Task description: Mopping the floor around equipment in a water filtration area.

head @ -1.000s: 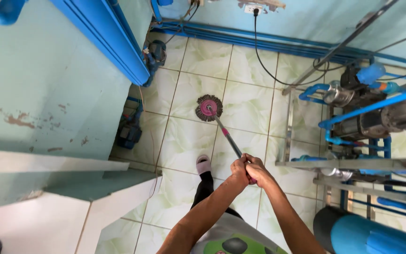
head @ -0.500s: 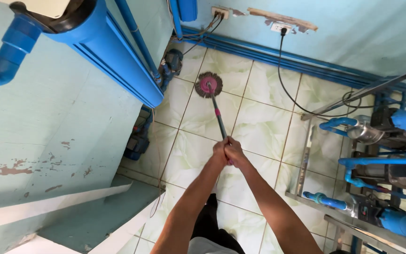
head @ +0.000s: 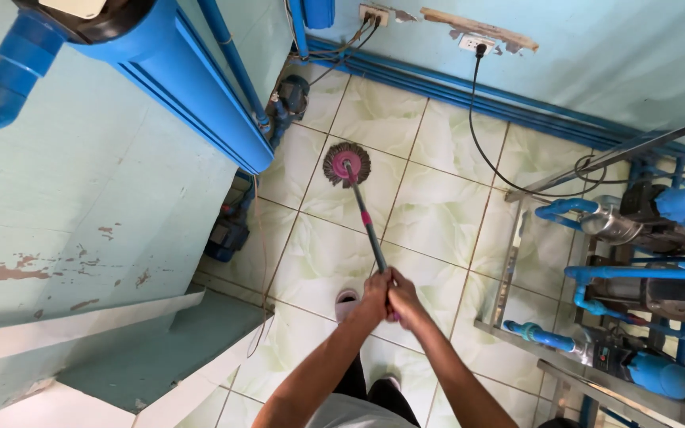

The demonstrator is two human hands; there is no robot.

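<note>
My left hand (head: 372, 299) and my right hand (head: 403, 299) are clasped together around the upper end of a mop handle (head: 368, 227), a thin pink and grey pole. The pole slants away from me to a round mop head (head: 347, 164) with a pink centre and dark grey fringe. The mop head rests flat on the pale green tiled floor (head: 445, 206). My foot in a light slipper (head: 346, 301) stands just below my hands.
A large blue pipe (head: 192, 95) runs down the teal wall at left, with small pumps (head: 291, 95) at its base. A black cable (head: 485, 150) trails from a wall socket. A metal rack with pumps and blue pipes (head: 636, 261) stands at right.
The view has swung up and left toward the big blue pipe. The mop head has slid a little along the tiles, and both hands stay clasped on the handle.
</note>
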